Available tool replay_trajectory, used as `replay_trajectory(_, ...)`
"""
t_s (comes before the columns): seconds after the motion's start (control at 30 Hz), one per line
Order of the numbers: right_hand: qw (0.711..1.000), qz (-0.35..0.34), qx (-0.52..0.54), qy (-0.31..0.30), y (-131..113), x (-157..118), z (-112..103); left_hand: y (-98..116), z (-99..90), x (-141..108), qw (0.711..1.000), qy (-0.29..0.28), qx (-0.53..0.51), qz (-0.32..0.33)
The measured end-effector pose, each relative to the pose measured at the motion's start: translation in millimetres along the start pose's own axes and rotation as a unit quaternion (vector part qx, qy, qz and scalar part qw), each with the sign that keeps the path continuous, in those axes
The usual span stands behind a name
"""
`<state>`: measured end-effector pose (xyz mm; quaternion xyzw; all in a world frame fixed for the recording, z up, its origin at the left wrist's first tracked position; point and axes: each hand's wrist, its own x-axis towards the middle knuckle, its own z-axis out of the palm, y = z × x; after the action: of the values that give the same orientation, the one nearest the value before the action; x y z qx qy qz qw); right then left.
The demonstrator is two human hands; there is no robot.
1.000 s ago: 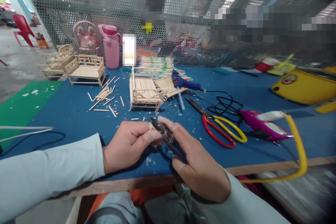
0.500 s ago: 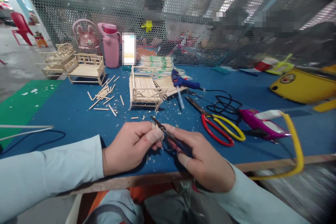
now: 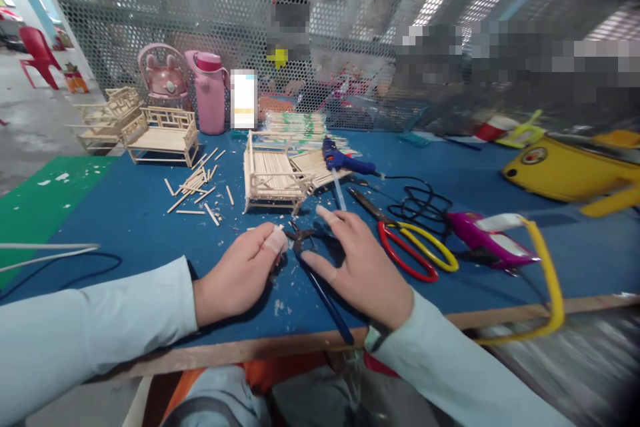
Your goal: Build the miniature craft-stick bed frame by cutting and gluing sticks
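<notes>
My left hand (image 3: 240, 277) is closed just in front of the small stick furniture, thumb pressed to the fingers. Whatever it pinches is too small or hidden to make out. Pale covering wraps its thumb tip. Beside it, my right hand (image 3: 363, 267) is spread, with index finger and thumb apart. Under and next to that hand lie dark blue-handled pliers (image 3: 323, 290), jaws towards the left hand. Beyond my hands stands a miniature wooden-stick bench (image 3: 273, 173). A loose pile of short sticks (image 3: 195, 180) lies to its left.
A blue glue gun (image 3: 345, 159), red-and-yellow-handled scissors (image 3: 407, 243) and a purple tool (image 3: 493, 240) with a yellow hose-like handle lie to the right. Another miniature bench (image 3: 163, 137), a pink bottle (image 3: 210, 93) and a lit phone (image 3: 244, 99) stand behind. A mesh panel (image 3: 190, 7) rises at the back.
My right hand has let go of the pliers, which now lie on the table. Its fingers have opened and moved up slightly. My left hand has shifted a little to the left, still closed.
</notes>
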<state>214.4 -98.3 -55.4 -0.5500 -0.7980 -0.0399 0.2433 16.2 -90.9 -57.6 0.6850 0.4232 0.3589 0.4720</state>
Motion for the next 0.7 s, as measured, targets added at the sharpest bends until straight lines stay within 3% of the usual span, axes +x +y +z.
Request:
replay_trajectory(0.07, 0.997, -0.027, 0.006, 0.07, 5, -4, -5, 0, -0.4, -1, 1.0, -0.01, -0.008, 0.004)
replay_trajectory(0.13, 0.996, -0.001, -0.024, 0.089, 24, -10, -14, 0, -0.2, -2, 1.0, -0.024, -0.019, 0.001)
replay_trajectory(0.2, 0.987, 0.086, -0.121, 0.052, 54, -16, -23, 1, 0.5, -1, 0.999, -0.035, -0.02, -0.001)
replay_trajectory(0.27, 0.971, 0.153, -0.182, -0.026, 86, -18, -30, 1, 1.5, -1, 0.999, -0.035, -0.016, 0.001)
replay_trajectory(0.37, 0.974, 0.156, -0.118, -0.114, 114, -17, -39, 0, 3.3, 1, 0.999, -0.038, -0.029, 0.008)
replay_trajectory(0.53, 0.955, 0.237, -0.062, -0.165, 102, -29, -64, -1, 5.4, 2, 0.997, -0.04, -0.064, 0.019)
replay_trajectory(0.63, 0.947, 0.287, 0.002, -0.146, 86, -49, -76, 1, 6.0, 3, 0.994, -0.049, -0.089, 0.028)
replay_trajectory(0.7, 0.955, 0.273, 0.041, -0.111, 74, -59, -76, 3, 6.2, 2, 0.993, -0.048, -0.105, 0.03)
